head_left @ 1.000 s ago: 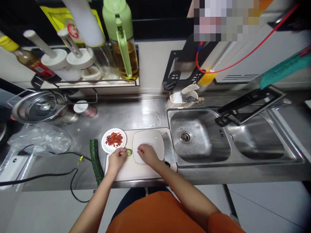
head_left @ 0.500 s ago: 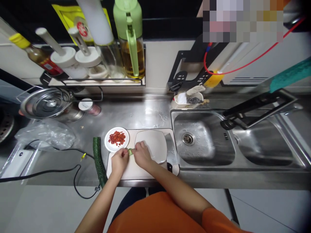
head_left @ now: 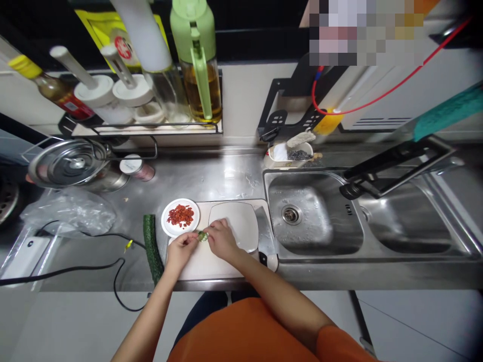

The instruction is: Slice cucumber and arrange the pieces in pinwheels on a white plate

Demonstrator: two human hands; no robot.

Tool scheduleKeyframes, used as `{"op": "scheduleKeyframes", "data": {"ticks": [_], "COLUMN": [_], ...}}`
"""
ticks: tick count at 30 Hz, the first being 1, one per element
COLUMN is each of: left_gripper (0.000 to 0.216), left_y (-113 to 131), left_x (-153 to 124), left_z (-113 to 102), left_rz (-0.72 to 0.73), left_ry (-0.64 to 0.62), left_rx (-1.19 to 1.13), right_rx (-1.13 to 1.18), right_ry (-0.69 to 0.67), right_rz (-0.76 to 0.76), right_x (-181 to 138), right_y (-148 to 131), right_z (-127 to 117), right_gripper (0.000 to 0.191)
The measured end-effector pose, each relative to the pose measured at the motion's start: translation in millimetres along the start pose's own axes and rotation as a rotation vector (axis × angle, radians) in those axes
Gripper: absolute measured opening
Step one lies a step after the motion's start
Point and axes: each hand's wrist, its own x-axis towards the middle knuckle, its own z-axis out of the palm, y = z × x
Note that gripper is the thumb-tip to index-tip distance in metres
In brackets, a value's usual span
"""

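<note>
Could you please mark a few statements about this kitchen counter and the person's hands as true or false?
1. The left hand and right hand both pinch a small cucumber piece over the cutting board. True.
2. The round plate holds green slices. False: the round plate holds red chopped bits.
3. A whole cucumber lies on the steel counter, left of the board. True.
4. The cleaver lies in the sink. False: the cleaver lies along the board's right edge, beside the square plate.
5. The square plate is piled with food. False: it looks bare.
</note>
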Motion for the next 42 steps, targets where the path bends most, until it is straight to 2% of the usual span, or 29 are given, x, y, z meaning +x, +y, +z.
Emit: {"op": "scheduleKeyframes", "data": {"ticks": [2,5,8,11,15,17,23,29,32,36,39,42], "left_gripper": [0.031,0.031,0.030,0.030,0.033,0.037,0.048,0.045,0.042,0.043,0.042,0.045], "left_y": [9,25,35,36,27,22,14,24,34,46,52,60], "left_x": [2,7,11,16,19,21,24,21,19,20,22,25], "left_z": [4,11,16,16,12,8,-2,11,22,36,43,50], "left_rz": [0.035,0.037,0.006,-0.038,-0.067,-0.074,-0.079,-0.056,-0.040,-0.011,-0.045,-0.204], "left_ry": [-0.068,-0.173,-0.230,-0.259,-0.279,-0.246,-0.105,-0.177,-0.238,-0.305,-0.300,-0.301], "left_rx": [-0.081,-0.151,-0.161,-0.184,-0.202,-0.217,-0.260,-0.282,-0.290,-0.279,-0.263,-0.272], "right_rx": [0.128,0.263,0.363,0.547,0.767,0.751,0.398,0.258,0.377,0.677,0.688,0.611], "right_ry": [0.031,0.068,0.023,-0.035,-0.047,-0.056,-0.054,0.022,0.094,0.074,0.124,0.166], "right_rz": [-0.011,0.015,0.090,0.193,0.277,0.287,0.265,0.247,0.276,0.373,0.393,0.333], "right_x": [0,1,1,2,1,1,-1,-6,-10,-13,-14,-15], "right_y": [4,10,16,21,24,25,28,26,25,30,37,42], "right_z": [-9,-23,-29,-24,-10,-5,-1,-10,-19,-30,-38,-48], "right_gripper": [0.022,0.014,0.011,0.013,0.011,0.013,0.016,0.014,0.012,0.013,0.011,0.011]}}
